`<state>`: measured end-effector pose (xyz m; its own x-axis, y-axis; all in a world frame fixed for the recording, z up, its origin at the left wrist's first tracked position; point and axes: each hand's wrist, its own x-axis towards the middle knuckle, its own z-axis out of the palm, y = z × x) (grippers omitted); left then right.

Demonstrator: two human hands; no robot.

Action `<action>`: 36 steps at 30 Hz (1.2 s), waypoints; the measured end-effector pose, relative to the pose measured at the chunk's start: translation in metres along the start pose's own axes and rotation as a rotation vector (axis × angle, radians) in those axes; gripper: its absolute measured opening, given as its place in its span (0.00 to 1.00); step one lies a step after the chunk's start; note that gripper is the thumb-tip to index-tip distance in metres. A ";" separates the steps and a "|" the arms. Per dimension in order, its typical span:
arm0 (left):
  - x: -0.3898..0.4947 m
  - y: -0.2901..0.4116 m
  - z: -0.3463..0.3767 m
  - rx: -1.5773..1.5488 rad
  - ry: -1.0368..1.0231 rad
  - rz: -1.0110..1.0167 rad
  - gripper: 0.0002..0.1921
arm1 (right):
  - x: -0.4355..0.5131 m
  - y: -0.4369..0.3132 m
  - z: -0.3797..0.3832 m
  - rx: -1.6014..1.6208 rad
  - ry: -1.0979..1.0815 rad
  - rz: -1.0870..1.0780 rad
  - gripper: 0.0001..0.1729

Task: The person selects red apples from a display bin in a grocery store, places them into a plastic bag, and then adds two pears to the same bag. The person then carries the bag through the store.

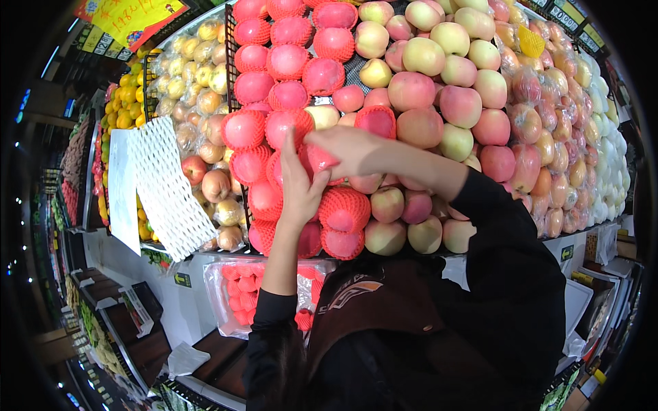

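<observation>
My left hand (302, 187) and my right hand (349, 151) meet over a display of red apples in pink foam nets. Between them is a red apple (317, 158), partly covered by my fingers. The right hand reaches across from the right and is slightly blurred, its fingers on the apple's upper side. The left hand's palm and thumb lie at the apple's left and lower side. Netted apples (289, 61) stand in rows on the left. Bare red and yellow apples (424, 56) are piled to the right. Just below my hands sits another netted apple (344, 209).
A black wire divider (231, 61) separates the netted apples from film-wrapped fruit (209, 101). White foam netting (172, 190) and a white sheet (123, 190) lie at the left. A lined box of netted fruit (241, 293) stands below the display edge. More wrapped fruit (527, 123) is at the right.
</observation>
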<state>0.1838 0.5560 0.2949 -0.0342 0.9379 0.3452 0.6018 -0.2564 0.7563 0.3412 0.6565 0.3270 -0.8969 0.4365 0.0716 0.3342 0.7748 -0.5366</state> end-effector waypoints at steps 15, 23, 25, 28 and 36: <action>0.023 0.028 -0.007 0.649 -0.342 0.050 0.38 | 0.018 0.046 -0.067 -0.526 -0.378 -0.463 0.39; -0.024 0.021 0.002 0.381 -0.002 0.034 0.47 | 0.025 0.070 -0.043 -0.072 -0.117 -0.276 0.58; -0.053 0.019 0.003 0.350 0.098 0.011 0.46 | 0.014 0.072 -0.028 0.145 -0.066 -0.078 0.52; -0.116 0.011 -0.011 0.291 0.246 -0.060 0.39 | 0.002 0.064 -0.003 0.103 0.011 -0.079 0.47; -0.343 -0.032 -0.053 0.045 0.747 -0.607 0.24 | -0.001 -0.003 0.012 -0.459 0.409 0.021 0.41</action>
<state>0.1337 0.2297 0.1815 -0.8396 0.5131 0.1785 0.3436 0.2471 0.9060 0.3376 0.6485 0.3182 -0.7351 0.5235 0.4308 0.5228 0.8423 -0.1314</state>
